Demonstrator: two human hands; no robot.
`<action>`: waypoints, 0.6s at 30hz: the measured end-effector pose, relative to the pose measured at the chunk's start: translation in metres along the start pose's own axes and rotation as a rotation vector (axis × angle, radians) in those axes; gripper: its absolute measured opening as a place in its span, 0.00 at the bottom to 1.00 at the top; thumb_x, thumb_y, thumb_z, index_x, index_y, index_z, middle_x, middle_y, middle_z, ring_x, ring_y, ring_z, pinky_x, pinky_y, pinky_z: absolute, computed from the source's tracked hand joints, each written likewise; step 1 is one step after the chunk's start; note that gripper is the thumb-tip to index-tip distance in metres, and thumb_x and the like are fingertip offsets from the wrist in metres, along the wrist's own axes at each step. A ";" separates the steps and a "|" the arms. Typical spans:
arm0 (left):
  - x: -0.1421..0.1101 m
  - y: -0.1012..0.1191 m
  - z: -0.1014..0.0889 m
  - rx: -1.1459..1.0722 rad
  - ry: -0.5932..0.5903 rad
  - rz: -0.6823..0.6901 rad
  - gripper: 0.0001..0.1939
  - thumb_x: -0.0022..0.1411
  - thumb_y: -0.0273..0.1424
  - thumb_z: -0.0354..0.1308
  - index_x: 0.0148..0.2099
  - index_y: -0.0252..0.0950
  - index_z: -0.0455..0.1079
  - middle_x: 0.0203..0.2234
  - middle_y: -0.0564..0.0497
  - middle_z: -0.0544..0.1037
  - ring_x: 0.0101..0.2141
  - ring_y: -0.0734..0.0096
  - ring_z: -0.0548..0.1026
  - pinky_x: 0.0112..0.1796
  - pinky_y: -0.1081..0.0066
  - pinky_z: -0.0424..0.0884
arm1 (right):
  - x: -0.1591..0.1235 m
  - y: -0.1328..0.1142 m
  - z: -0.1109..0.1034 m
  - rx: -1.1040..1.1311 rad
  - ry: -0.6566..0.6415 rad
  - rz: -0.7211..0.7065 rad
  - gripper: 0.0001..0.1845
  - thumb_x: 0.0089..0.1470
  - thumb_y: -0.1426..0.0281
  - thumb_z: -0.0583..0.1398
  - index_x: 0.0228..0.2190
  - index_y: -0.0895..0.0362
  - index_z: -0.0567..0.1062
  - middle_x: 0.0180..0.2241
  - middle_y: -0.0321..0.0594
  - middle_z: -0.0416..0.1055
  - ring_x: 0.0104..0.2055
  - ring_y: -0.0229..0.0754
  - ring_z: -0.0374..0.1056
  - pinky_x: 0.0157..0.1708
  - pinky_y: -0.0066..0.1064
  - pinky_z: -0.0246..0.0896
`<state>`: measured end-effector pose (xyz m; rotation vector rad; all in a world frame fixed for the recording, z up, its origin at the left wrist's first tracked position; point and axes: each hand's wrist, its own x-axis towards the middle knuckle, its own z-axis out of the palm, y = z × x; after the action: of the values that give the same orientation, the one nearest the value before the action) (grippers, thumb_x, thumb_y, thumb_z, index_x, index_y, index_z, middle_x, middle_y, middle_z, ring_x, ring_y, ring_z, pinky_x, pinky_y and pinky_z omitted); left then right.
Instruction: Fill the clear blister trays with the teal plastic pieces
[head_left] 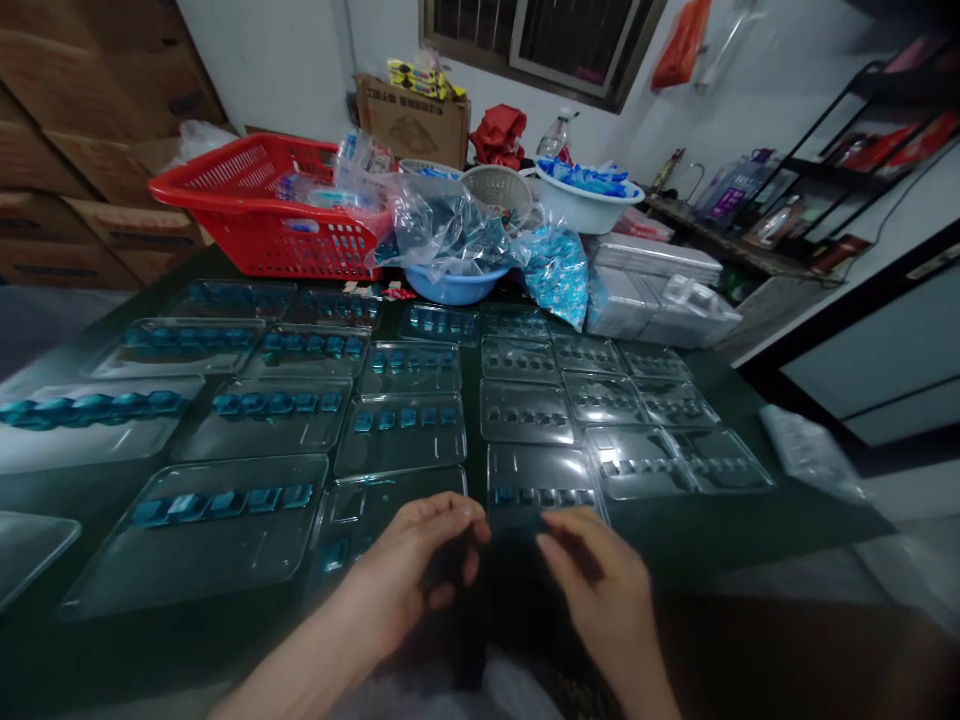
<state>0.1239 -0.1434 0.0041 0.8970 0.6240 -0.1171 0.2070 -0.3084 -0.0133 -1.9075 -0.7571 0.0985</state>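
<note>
White lettering on the purple label [727, 200] of the far-right water jug [709, 190] is too small to read, as is the dark printing on the far cardboard box [412, 130] and the yellow packet [420, 80] above it.

The clear tray [536, 465] lies flat on the dark green table [690, 555], just beyond the hands. Its row of slots runs left to right, with a blue piece [506, 495] at the left end. Similar trays, many with blue pieces, spread left and far.

The left hand [439, 545] is loosely curled, thumb near its fingers; I cannot tell whether it holds anything. The right hand [577, 545] has thumb and forefinger close together, a bluish blur at their tips; whether they clamp something cannot be told.
</note>
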 end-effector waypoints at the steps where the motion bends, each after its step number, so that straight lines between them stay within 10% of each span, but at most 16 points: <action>1: 0.000 0.002 -0.001 -0.025 0.021 0.025 0.09 0.49 0.33 0.56 0.34 0.35 0.68 0.26 0.50 0.72 0.21 0.75 0.67 0.17 0.79 0.53 | 0.003 0.006 -0.006 -0.034 0.040 0.029 0.07 0.49 0.71 0.56 0.33 0.56 0.71 0.30 0.39 0.68 0.30 0.39 0.65 0.29 0.29 0.61; 8: -0.005 0.013 -0.001 -0.074 0.042 0.056 0.14 0.50 0.24 0.51 0.41 0.35 0.66 0.33 0.45 0.72 0.26 0.70 0.69 0.18 0.76 0.56 | 0.029 0.036 0.000 -0.234 -0.025 -0.042 0.08 0.50 0.71 0.54 0.33 0.57 0.71 0.27 0.37 0.66 0.28 0.37 0.64 0.27 0.28 0.60; 18: -0.005 0.010 -0.003 -0.018 -0.011 0.028 0.13 0.53 0.37 0.52 0.39 0.36 0.65 0.31 0.47 0.73 0.21 0.76 0.66 0.17 0.79 0.52 | 0.036 0.029 0.015 -0.601 -0.134 -0.197 0.09 0.52 0.73 0.52 0.32 0.56 0.72 0.27 0.38 0.66 0.32 0.40 0.63 0.30 0.31 0.57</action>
<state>0.1221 -0.1362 0.0124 0.8866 0.6013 -0.0910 0.2436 -0.2847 -0.0352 -2.3904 -1.1560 -0.1417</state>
